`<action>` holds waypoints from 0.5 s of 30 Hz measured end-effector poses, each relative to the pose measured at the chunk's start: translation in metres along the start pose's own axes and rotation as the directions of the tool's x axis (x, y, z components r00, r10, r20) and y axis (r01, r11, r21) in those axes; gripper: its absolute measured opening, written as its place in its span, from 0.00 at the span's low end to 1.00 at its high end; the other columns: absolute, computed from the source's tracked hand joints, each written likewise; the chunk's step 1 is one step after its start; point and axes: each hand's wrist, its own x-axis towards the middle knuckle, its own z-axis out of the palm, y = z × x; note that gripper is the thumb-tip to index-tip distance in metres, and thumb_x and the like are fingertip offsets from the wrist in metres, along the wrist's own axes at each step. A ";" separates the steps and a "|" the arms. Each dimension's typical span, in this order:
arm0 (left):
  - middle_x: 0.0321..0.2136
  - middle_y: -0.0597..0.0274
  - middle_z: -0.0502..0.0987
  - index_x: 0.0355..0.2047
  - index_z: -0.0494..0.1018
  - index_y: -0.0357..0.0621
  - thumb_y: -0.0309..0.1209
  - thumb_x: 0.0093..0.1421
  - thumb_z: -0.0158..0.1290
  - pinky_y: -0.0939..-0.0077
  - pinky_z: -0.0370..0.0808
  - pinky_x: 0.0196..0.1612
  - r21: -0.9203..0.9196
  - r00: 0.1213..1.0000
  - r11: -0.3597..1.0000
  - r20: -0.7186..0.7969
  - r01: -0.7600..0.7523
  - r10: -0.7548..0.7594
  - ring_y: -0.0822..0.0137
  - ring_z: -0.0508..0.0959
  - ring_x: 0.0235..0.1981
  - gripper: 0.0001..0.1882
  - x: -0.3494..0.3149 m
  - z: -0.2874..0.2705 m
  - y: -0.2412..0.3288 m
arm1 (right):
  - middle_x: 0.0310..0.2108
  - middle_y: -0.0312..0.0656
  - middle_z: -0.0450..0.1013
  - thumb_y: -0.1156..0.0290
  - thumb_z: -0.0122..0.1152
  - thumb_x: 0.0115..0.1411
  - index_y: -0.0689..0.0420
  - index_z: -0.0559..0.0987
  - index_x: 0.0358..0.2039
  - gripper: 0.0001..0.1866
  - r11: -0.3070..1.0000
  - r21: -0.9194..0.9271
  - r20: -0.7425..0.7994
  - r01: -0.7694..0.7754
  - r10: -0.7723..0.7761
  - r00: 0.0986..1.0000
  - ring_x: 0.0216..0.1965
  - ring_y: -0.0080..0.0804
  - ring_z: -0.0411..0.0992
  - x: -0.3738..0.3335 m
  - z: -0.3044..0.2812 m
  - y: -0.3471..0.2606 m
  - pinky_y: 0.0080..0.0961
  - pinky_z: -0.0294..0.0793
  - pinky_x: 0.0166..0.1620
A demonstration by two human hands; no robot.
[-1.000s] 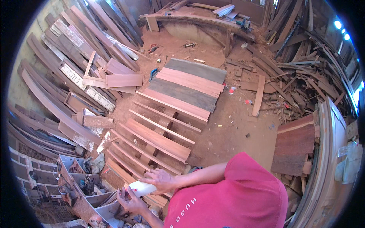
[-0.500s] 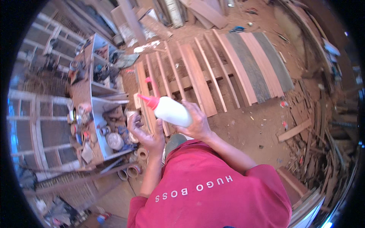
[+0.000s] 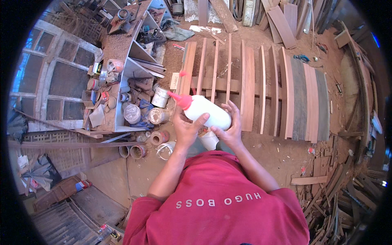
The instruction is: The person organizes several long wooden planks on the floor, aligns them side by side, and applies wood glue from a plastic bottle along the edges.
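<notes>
A white squeeze bottle [image 3: 209,113] with a red nozzle lies tilted across both my hands, its tip pointing up to the left. My left hand [image 3: 188,130] cups the nozzle end from below, thumb laid along the bottle's side. My right hand [image 3: 232,127] grips the base end, with fingers behind it and thumb in front. The red cap [image 3: 183,74] hangs off the nozzle by a thin strap. Beyond the bottle, several long wooden strips [image 3: 216,69] lie spaced apart over a cross board.
Wider planks [image 3: 300,100] lie side by side at right. A shelf unit [image 3: 122,102] with cans and rags stands at left, a white bucket [image 3: 210,139] just below my hands. Scrap wood [image 3: 326,171] is heaped at lower right; boards [image 3: 282,24] lean at the back.
My left hand, open and apart from the bottle before, now holds it too. The bottle has shifted right in the picture, and the whole view has turned.
</notes>
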 end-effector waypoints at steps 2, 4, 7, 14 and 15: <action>0.47 0.54 0.77 0.54 0.67 0.35 0.28 0.51 0.71 0.68 0.79 0.50 -0.047 0.991 0.998 -0.122 0.045 -0.050 0.65 0.80 0.47 0.34 0.017 -0.023 -0.005 | 0.58 0.46 0.68 0.50 0.76 0.50 0.59 0.60 0.66 0.50 0.859 0.376 0.109 -0.347 0.331 0.937 0.58 0.45 0.69 0.007 0.030 0.015 0.41 0.72 0.59; 0.47 0.54 0.77 0.54 0.67 0.35 0.27 0.50 0.72 0.68 0.79 0.51 -0.064 0.979 0.993 -0.172 0.098 -0.108 0.65 0.80 0.47 0.34 0.034 -0.048 -0.018 | 0.59 0.45 0.68 0.46 0.73 0.54 0.55 0.60 0.67 0.48 0.342 0.707 0.391 -0.620 0.542 0.744 0.59 0.42 0.68 0.015 0.064 0.024 0.41 0.72 0.59; 0.47 0.53 0.77 0.54 0.66 0.34 0.27 0.48 0.73 0.67 0.78 0.52 -0.056 0.974 0.982 -0.128 0.180 -0.186 0.63 0.79 0.48 0.36 0.066 -0.090 -0.045 | 0.60 0.42 0.69 0.41 0.68 0.56 0.52 0.63 0.65 0.44 0.110 0.802 0.403 -0.587 0.626 0.668 0.60 0.39 0.68 0.034 0.123 0.037 0.40 0.71 0.61; 0.56 0.51 0.70 0.64 0.57 0.34 0.32 0.44 0.76 0.63 0.73 0.60 0.075 0.951 0.958 0.120 0.278 -0.286 0.61 0.72 0.58 0.51 0.146 -0.210 -0.143 | 0.62 0.45 0.67 0.43 0.68 0.57 0.53 0.63 0.65 0.43 -0.046 0.912 0.273 -0.407 0.808 0.521 0.64 0.46 0.65 0.087 0.240 0.135 0.53 0.60 0.68; 0.57 0.52 0.69 0.65 0.56 0.35 0.32 0.45 0.76 0.62 0.72 0.61 0.129 0.953 0.962 0.153 0.241 -0.260 0.60 0.71 0.59 0.52 0.154 -0.229 -0.164 | 0.62 0.45 0.67 0.44 0.68 0.57 0.53 0.63 0.64 0.42 -0.003 0.910 0.236 -0.414 0.824 0.514 0.64 0.46 0.65 0.095 0.248 0.153 0.52 0.61 0.68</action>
